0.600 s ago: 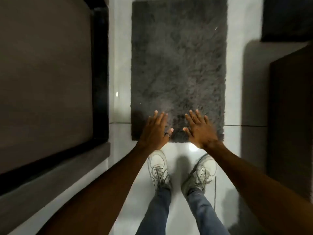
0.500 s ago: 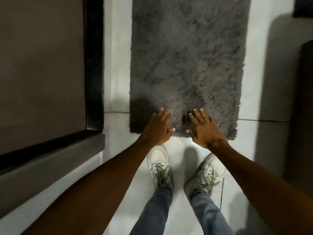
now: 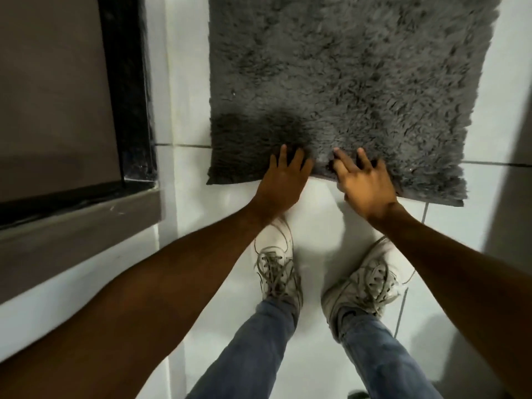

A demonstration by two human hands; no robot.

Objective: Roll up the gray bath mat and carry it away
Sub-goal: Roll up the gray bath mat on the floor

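The gray shaggy bath mat (image 3: pixel 345 82) lies flat on the white tiled floor and runs out of the top of the frame. My left hand (image 3: pixel 283 182) rests palm down over the mat's near edge, fingers spread into the pile. My right hand (image 3: pixel 364 185) is beside it at the same edge, fingers apart and reaching onto the pile. Neither hand visibly grips the mat; the undersides of the fingers are hidden. The near right corner of the mat sits slightly closer to me than the left corner.
My two white sneakers (image 3: pixel 276 266) stand on the white floor tiles (image 3: pixel 316 214) just short of the mat. A brown panel with a black frame (image 3: pixel 123 90) and a gray ledge (image 3: pixel 72 240) fill the left. A dark shadowed area borders the right.
The view has dropped closer to the mat, which now looks larger. Both hands have reached further onto its near edge.
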